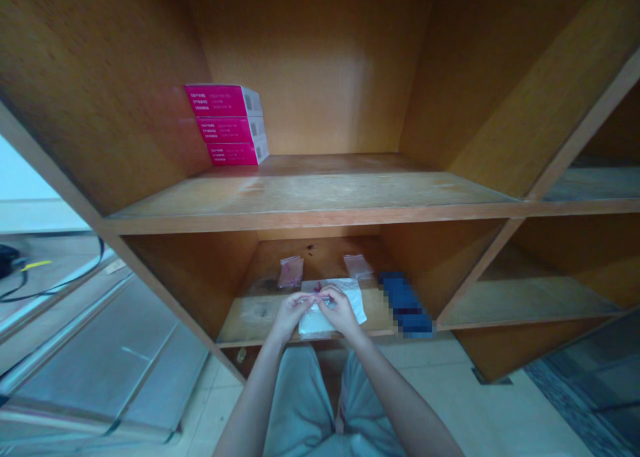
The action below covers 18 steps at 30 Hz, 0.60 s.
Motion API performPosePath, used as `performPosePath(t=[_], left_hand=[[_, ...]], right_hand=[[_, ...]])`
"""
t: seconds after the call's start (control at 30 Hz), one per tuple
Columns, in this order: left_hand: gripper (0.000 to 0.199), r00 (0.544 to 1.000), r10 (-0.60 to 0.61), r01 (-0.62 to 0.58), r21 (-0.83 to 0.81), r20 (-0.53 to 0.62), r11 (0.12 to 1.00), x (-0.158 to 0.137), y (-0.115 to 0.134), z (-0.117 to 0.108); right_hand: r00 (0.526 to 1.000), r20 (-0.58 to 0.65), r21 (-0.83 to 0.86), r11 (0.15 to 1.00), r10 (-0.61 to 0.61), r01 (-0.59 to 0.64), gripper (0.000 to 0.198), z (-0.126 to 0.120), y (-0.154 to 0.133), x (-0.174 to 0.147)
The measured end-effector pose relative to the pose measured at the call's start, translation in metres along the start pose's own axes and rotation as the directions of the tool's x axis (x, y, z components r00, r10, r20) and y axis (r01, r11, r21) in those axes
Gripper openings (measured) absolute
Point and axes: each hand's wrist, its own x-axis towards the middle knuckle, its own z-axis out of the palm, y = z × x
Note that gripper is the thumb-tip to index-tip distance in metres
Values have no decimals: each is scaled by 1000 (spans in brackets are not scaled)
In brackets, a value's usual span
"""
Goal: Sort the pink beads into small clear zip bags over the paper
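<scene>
My left hand (pixel 291 314) and my right hand (pixel 341 309) meet fingertip to fingertip above a white sheet (pixel 357 300) on the lower shelf. Both are closed in a pinch; what sits between the fingers is too small to make out. Small dark pink bits (pixel 317 286) show just beyond the fingertips. Behind my left hand lies a small clear plastic bag (pixel 291 272) with pinkish contents. Another clear bag (pixel 358 266), paler and seemingly flat, lies behind my right hand.
A dark blue pixelated object (pixel 406 304) lies right of the sheet. Overhead, the upper shelf (pixel 320 194) holds a stack of three pink boxes (pixel 227 125) at the left. Wooden dividers (pixel 480 270) bound the compartment. My knees are under the shelf's front edge. Glass panels (pixel 115 350) stand at left.
</scene>
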Motion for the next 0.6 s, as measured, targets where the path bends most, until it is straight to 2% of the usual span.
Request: performPosePath(t=[0.6], left_hand=[[27,999,-12,10,-45,-52,999,-3,5,5]], right_hand=[[1000,-4,6,1000,15,-15,7,-1,-6,0]])
